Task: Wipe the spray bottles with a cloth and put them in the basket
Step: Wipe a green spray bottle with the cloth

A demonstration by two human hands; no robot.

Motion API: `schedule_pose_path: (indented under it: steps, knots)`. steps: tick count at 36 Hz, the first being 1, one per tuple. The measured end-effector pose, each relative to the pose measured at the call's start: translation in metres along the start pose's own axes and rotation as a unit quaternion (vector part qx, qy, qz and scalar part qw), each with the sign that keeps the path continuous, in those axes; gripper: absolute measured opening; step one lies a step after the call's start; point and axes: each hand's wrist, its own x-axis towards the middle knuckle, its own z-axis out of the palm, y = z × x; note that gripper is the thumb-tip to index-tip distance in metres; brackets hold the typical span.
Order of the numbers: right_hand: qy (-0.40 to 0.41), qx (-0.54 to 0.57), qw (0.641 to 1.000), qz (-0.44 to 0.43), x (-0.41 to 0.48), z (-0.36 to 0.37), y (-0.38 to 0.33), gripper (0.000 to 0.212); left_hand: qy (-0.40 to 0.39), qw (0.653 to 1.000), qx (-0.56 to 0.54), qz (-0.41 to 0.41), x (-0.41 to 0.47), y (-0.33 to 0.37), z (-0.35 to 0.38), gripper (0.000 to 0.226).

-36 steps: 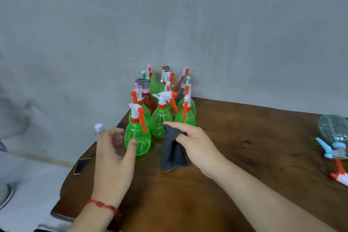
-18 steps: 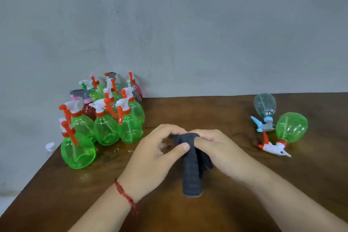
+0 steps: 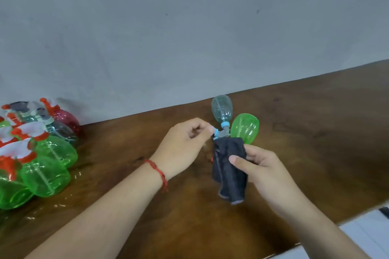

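Midway along the back edge of the table (image 3: 315, 132), a clear spray bottle (image 3: 222, 109) lies beside a green bottle (image 3: 245, 128); a tug on its nozzle (image 3: 216, 132) could roll either away. The right hand (image 3: 263, 166) grips the cloth (image 3: 229, 166); the left hand (image 3: 185, 143) curls at the nozzle, hold unclear.

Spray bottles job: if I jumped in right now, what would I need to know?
Left hand: curled fingertips at the blue trigger of the clear bottle; a real grip can't be confirmed.
Right hand: grips the dark cloth.
The clear bottle and the green bottle lie side by side on the table. The bottle cluster stands far left.
No basket in view.
Done: nothing visibly put away.
Left: wipe every bottle, then put them in the basket.
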Motion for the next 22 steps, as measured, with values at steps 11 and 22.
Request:
schedule_pose_path:
  steps: [11, 22]
  knots:
    - [0.178, -0.005, 0.984, 0.008, -0.005, -0.081, 0.018, 0.025, -0.244, 0.864, 0.413, 0.151, 0.056, -0.045, 0.065, 0.045]
    - [0.116, 0.019, 0.993, 0.026, -0.004, -0.051, 0.02, 0.024, -0.182, 0.84, 0.487, 0.151, -0.02, -0.06, 0.032, 0.04]
